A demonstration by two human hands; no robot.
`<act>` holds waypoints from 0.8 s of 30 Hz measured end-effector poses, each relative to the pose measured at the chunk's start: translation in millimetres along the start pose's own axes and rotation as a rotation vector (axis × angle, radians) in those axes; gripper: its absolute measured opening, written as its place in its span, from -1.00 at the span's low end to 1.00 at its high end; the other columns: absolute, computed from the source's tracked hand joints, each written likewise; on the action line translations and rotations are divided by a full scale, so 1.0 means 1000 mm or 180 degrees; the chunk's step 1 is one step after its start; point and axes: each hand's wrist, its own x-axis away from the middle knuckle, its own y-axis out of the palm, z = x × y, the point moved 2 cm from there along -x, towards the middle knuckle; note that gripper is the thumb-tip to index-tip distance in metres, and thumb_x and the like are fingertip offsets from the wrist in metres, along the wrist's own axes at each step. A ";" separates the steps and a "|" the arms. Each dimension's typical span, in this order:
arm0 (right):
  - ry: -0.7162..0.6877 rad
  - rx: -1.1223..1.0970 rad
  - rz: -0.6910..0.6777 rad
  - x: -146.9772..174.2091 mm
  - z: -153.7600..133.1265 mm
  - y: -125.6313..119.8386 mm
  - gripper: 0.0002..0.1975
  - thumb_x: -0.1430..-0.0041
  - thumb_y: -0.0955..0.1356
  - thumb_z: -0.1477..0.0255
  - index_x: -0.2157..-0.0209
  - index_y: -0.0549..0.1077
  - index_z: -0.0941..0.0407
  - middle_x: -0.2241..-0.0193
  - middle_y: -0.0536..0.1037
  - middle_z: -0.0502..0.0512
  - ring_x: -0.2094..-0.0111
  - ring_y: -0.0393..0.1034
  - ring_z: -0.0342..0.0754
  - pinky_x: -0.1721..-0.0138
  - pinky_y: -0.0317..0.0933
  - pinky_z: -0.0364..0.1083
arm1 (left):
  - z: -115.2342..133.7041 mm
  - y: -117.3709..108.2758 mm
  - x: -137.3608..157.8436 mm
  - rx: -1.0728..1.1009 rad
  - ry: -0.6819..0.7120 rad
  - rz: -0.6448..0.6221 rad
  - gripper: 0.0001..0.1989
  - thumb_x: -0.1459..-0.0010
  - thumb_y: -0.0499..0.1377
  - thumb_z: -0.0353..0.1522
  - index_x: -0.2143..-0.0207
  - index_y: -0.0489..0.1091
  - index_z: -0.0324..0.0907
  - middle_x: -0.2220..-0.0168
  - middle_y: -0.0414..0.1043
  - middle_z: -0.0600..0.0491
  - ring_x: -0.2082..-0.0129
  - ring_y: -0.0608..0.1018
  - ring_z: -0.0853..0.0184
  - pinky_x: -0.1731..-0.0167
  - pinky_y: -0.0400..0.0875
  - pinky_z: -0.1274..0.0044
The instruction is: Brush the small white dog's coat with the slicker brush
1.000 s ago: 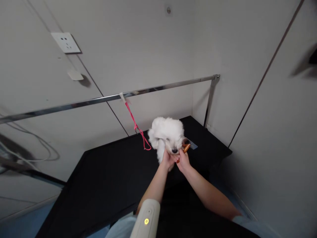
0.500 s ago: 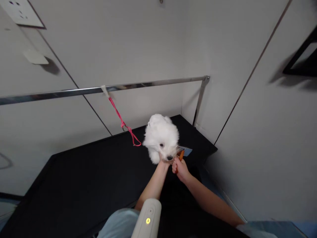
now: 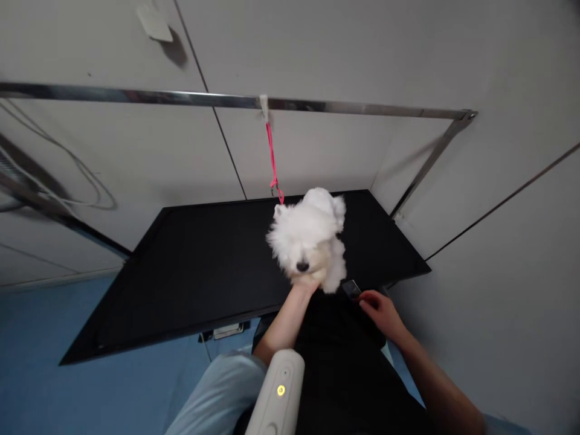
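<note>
Light-blue fabric sleeve (image 3: 220,386) covered the upper left arm, loose and creased, ending around the elbow. Right sleeve (image 3: 501,426) was light blue too, only a sliver in view at the bottom edge. Forearms, left hand (image 3: 307,285) and right hand (image 3: 379,311) were bare. Black apron-like garment (image 3: 348,374) covered the front. Pale grey device (image 3: 277,402) showed before the torso: rounded end, small dark dot, glowing yellow round light.

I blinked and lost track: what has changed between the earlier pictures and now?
The right hand has moved away from the dog, off to the person's right, taking the brush with it. The left hand still holds the dog's chin, and the pink loop still hangs from the bar.
</note>
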 end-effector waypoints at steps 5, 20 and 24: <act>-0.1237 -0.0131 0.0740 -0.020 -0.102 -0.036 -0.83 -0.04 0.39 0.31 0.32 0.46 0.08 0.13 0.55 0.18 0.08 0.43 0.08 0.00 0.25 0.12 | 0.014 0.017 0.016 -0.0220 0.0394 0.0367 -0.63 -0.22 -0.06 -0.18 0.26 0.44 -0.21 0.35 0.53 -0.09 0.25 0.57 0.16 0.22 0.50 0.31; -0.1518 -0.0228 -0.0975 -0.055 -0.200 0.061 -0.86 -0.10 0.34 0.40 0.27 0.37 0.12 0.38 0.51 0.01 0.39 0.39 -0.11 0.33 0.29 -0.13 | -0.003 -0.047 0.065 -0.0882 0.0400 0.0052 -0.72 -0.11 0.13 -0.19 0.22 0.47 -0.15 0.17 0.55 -0.09 0.03 0.52 0.07 0.05 0.46 0.29; -0.1444 -0.0017 -0.0928 -0.037 -0.188 0.059 -0.87 -0.08 0.35 0.44 0.29 0.37 0.12 0.37 0.51 0.00 0.41 0.38 -0.13 0.33 0.27 -0.14 | -0.018 -0.048 0.066 -0.0671 0.0495 -0.0218 -0.67 -0.20 0.07 -0.17 0.13 0.47 -0.14 0.00 0.48 -0.05 -0.10 0.44 0.14 0.01 0.44 0.39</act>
